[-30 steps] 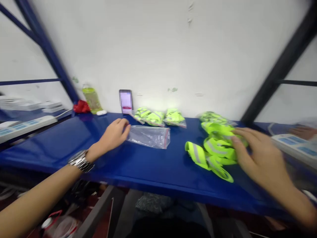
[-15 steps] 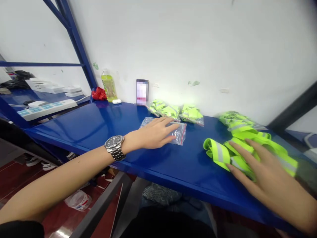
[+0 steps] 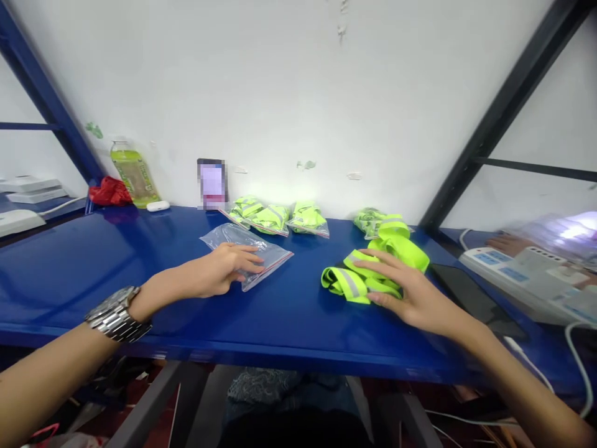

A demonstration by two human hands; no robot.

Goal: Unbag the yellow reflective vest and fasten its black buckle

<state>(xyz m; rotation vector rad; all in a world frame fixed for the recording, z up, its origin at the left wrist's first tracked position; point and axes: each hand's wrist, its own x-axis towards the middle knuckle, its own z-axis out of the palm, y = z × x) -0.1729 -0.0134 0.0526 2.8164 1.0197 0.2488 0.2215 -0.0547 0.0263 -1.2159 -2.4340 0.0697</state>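
Note:
A clear zip bag (image 3: 224,235) with a red strip along its opening lies flat on the blue table. My left hand (image 3: 224,269), wearing a metal watch on the wrist, rests over its near side, fingers loosely bent and apart. To the right is a loose pile of neon yellow-green reflective straps (image 3: 347,283) with silver-grey stripes. My right hand (image 3: 410,295) lies on the pile's near right side with thumb and fingers spread, not closed round a strap. Along the wall stand several filled bags of the same straps, one of them a bag (image 3: 308,218) near the middle.
A phone (image 3: 213,183) leans on the wall, left of the filled bags. Farther left are a drink bottle (image 3: 133,174), a red cloth (image 3: 109,191) and a white case (image 3: 158,206). A dark flat device (image 3: 473,298) and a power strip (image 3: 522,274) lie at the right.
The view has swung to the right. My left hand has drawn back toward the bag's near edge, uncovering more of it. My right hand stays at the straps, which look more bunched.

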